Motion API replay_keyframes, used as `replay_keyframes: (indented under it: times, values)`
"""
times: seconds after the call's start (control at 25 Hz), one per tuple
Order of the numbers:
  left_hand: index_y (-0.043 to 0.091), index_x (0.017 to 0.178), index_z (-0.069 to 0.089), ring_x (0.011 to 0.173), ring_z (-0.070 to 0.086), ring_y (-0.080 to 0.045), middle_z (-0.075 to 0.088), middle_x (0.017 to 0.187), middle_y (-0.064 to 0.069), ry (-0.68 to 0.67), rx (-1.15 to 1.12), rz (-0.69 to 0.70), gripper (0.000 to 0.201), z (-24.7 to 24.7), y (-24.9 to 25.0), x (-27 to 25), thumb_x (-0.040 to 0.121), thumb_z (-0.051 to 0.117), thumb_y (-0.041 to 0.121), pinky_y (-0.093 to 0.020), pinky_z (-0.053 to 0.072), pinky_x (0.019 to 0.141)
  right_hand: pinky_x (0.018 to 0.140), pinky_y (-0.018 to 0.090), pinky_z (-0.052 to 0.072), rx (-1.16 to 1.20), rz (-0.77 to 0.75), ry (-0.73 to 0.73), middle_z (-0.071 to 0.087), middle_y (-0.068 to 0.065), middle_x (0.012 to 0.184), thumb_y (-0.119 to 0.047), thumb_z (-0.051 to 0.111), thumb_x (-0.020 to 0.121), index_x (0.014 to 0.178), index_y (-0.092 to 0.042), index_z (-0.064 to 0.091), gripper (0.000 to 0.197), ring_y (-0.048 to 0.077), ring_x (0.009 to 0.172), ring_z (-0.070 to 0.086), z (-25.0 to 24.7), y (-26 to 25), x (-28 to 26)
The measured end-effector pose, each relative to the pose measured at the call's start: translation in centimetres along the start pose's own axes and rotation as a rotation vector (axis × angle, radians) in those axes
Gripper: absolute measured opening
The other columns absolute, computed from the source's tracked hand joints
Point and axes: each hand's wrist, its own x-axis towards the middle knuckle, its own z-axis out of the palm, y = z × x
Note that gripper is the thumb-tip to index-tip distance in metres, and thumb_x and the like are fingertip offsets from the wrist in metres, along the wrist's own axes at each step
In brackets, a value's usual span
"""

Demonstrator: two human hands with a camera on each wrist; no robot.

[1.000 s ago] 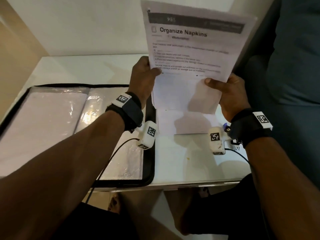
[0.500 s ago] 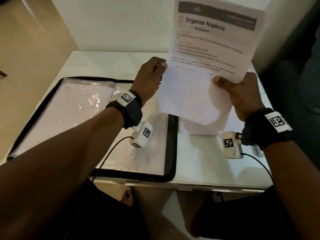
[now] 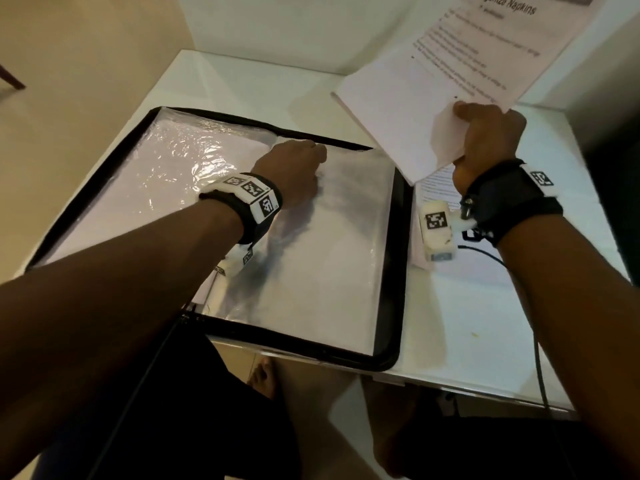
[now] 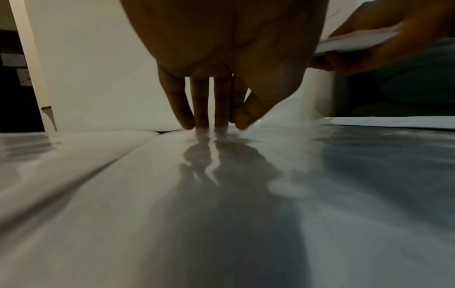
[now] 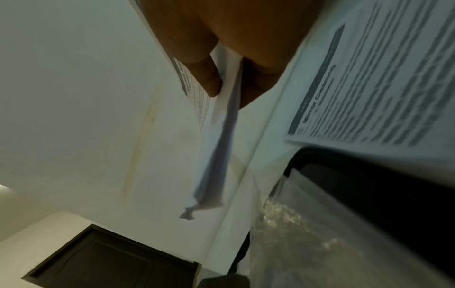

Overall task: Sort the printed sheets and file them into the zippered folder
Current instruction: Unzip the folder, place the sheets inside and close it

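My right hand [image 3: 485,133] is pinching the "Organize Napkins" sheet [image 3: 446,81] above the counter [image 3: 485,306]; my left hand [image 3: 294,171], fingers straight, is pressing a plastic sleeve [image 3: 332,244] in the open zippered folder [image 3: 403,271].

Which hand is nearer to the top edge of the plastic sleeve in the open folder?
Left. The left hand touches the plastic sleeve at its top edge. The right hand is off to the side over the table, holding the printed sheet.
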Motion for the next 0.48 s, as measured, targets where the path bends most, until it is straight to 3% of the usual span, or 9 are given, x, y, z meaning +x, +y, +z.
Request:
replay_keyframes:
  times: [0.08,0.24,0.36,0.48]
  values:
    - [0.019,0.14,0.054,0.13,0.053,-0.034,0.059,0.141,-0.007,0.024,-0.039,-0.055,0.046,-0.2,-0.6,0.7,0.094,0.055,0.018,-0.048,0.048,0.1,0.069,0.037,0.055,-0.038,0.095,-0.01,0.065,0.007,0.09,-0.001,0.067,0.083,0.087,-0.008,0.06,0.011,0.025,0.079,0.062,3.0,0.7,1.0]
    - [0.043,0.154,0.035,0.141,0.04,-0.032,0.049,0.146,-0.005,-0.193,0.064,-0.031,0.062,-0.8,-1.0,1.9,0.095,0.052,0.033,-0.065,0.038,0.099,0.066,0.037,0.052,-0.051,0.158,-0.079,0.06,0.013,0.091,0.0,0.061,0.083,0.094,-0.003,0.06,0.012,0.032,0.083,0.06,7.4,1.0,3.3]
    - [0.044,0.145,0.045,0.133,0.044,-0.031,0.05,0.13,-0.005,-0.189,0.073,0.042,0.056,-0.7,-1.1,2.4,0.093,0.057,0.028,-0.059,0.039,0.091,0.061,0.034,0.052,-0.118,0.142,-0.108,0.059,0.015,0.095,0.001,0.06,0.086,0.115,0.006,0.058,0.03,0.031,0.08,0.059,9.5,1.0,4.6]
    - [0.035,0.128,0.056,0.125,0.045,-0.026,0.047,0.124,-0.001,-0.09,-0.031,0.059,0.046,-0.4,-1.1,2.4,0.086,0.065,0.02,-0.05,0.04,0.082,0.064,0.035,0.055,-0.184,0.105,-0.116,0.064,0.017,0.101,-0.001,0.062,0.088,0.12,0.007,0.059,0.033,0.032,0.083,0.062,10.4,1.0,5.3]
